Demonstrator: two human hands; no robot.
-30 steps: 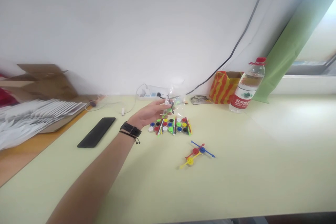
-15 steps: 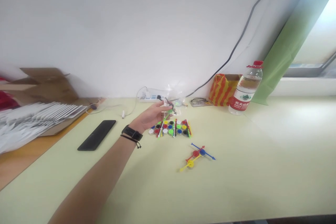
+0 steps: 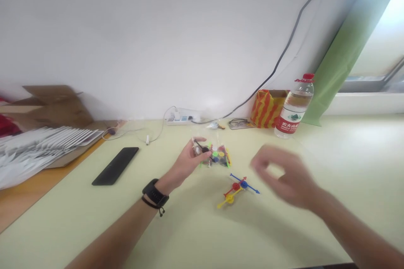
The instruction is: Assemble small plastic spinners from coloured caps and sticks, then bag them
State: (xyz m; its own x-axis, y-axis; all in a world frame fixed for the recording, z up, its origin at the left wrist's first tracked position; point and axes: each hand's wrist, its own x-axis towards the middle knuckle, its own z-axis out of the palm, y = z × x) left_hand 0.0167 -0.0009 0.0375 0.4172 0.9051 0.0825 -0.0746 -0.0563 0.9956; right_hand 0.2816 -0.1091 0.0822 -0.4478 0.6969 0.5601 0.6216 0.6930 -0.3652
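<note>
My left hand (image 3: pixel 186 157) grips a clear plastic bag (image 3: pixel 214 138) with its thumb across the front. A black arrow spinner (image 3: pixel 204 149) and something white show inside the bag near the thumb. Behind and below the bag, rows of coloured spinners (image 3: pixel 221 154) lie on the table, partly covered by it. My right hand (image 3: pixel 285 174) hovers at the right, blurred, with fingers curved and a gap between thumb and fingers; nothing shows in it. Between the hands and nearer to me lie a blue spinner (image 3: pixel 244 185), a red spinner (image 3: pixel 235 186) and a yellow spinner (image 3: pixel 229 199), overlapping.
A black phone-like slab (image 3: pixel 115 166) lies at left, beside a pile of white packets (image 3: pixel 47 147) and a cardboard box (image 3: pixel 57 101). A power strip (image 3: pixel 178 120) lies along the wall. A striped bag (image 3: pixel 263 108) and a water bottle (image 3: pixel 293 111) stand at right.
My left hand has come down and nearer, bringing the clear bag over the rows of spinners. My right hand has entered from the right.
</note>
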